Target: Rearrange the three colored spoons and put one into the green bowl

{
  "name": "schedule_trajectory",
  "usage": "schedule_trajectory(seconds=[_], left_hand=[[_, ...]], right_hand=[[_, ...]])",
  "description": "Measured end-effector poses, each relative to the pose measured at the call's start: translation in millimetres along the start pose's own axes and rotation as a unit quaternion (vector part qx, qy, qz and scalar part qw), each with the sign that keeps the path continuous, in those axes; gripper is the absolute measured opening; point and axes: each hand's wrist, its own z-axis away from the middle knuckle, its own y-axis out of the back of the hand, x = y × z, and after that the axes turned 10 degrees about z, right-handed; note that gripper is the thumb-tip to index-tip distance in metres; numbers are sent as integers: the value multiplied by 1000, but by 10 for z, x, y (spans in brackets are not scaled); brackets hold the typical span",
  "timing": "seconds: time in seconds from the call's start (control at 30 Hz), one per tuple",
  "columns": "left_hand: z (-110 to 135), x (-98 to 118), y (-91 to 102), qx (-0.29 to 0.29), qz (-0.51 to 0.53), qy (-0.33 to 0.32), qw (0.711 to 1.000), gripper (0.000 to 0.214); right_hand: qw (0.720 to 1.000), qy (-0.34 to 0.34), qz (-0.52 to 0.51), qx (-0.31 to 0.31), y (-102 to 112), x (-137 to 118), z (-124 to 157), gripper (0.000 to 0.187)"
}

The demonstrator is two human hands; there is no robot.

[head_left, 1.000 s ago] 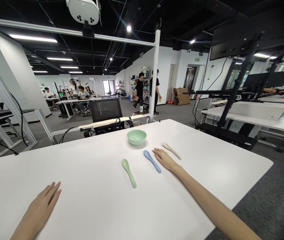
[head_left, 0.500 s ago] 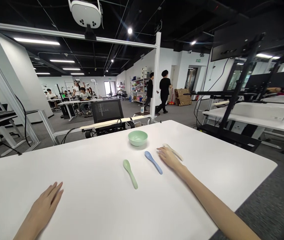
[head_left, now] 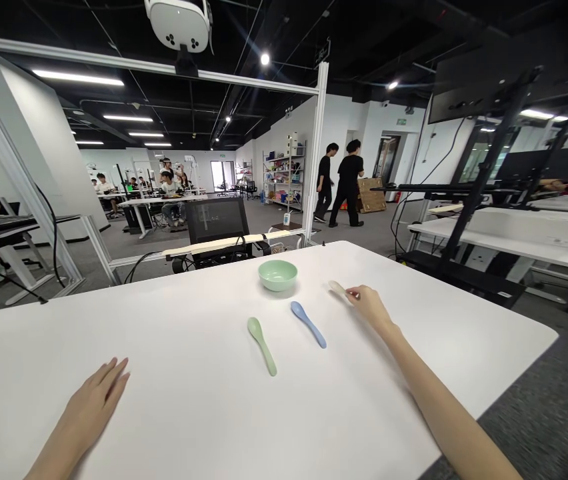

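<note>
My right hand (head_left: 370, 307) reaches across the white table (head_left: 204, 413) and is closed on the handle of a cream spoon (head_left: 337, 288), whose bowl sticks out to the left of my fingers. A blue spoon (head_left: 309, 324) lies just left of that hand, and a green spoon (head_left: 262, 345) lies further left. A pale green bowl (head_left: 277, 275) stands behind the spoons. My left hand (head_left: 95, 407) rests flat on the table near its front left, fingers stretched out, holding nothing.
A black chair (head_left: 213, 221) and a metal frame post (head_left: 315, 152) stand beyond the table's far edge. Two people in black (head_left: 341, 183) walk in the background. Other desks and a monitor stand (head_left: 484, 167) are to the right. The table's right edge drops to grey carpet.
My right hand moved right from beside the blue spoon onto the cream spoon and closed on its handle. The left hand stayed in place. The two people in black walked rightward.
</note>
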Motion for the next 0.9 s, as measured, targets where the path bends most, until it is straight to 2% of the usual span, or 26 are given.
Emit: schedule_trajectory(seconds=[0.1,0.2,0.33,0.43,0.53,0.67,0.9], left_hand=[[-5,50,20,-10,-6,8,1000,80],[7,107,43,-17,-11,8,1000,81],[56,209,96,-21,-14,12,1000,79],[85,283,141,-17,-17,10,1000,76],[88,318,159,-15,-21,7,1000,74],[79,305,137,-19,-25,11,999,77],[85,271,109,-11,-24,14,1000,78]], right_hand=[[999,38,-37,-10,71,-371,-219,37],[993,105,-41,-33,94,-874,-465,32],[979,163,57,-110,-18,-1481,-694,31],[965,163,124,-165,-167,-1759,-779,30],[961,155,142,-181,-297,-1893,-821,26],[957,147,163,-192,-395,-1950,-829,25],[958,147,159,-188,-385,-1943,-804,30]])
